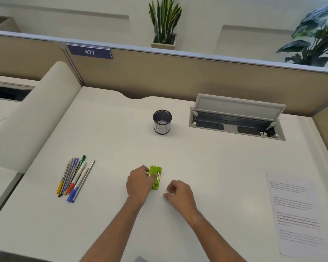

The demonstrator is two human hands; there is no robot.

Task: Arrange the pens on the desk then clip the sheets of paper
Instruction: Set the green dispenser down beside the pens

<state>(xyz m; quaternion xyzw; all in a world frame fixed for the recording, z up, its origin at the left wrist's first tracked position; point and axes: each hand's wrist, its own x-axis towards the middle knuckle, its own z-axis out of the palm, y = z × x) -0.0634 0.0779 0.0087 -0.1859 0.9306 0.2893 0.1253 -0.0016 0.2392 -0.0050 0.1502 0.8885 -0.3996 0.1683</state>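
Both bare forearms reach over the white desk (206,167), hands meeting at a green stapler (155,177).

Left hand (138,184) grips the stapler's side; right hand (179,193) rests loosely curled just beside it, holding nothing. Pens (74,177) lie bunched well to the left, printed sheets (297,212) far right with blurred text, partly cut off. Beyond stand a mesh cup (162,121), open cable hatch (237,121), beige partition (178,72).
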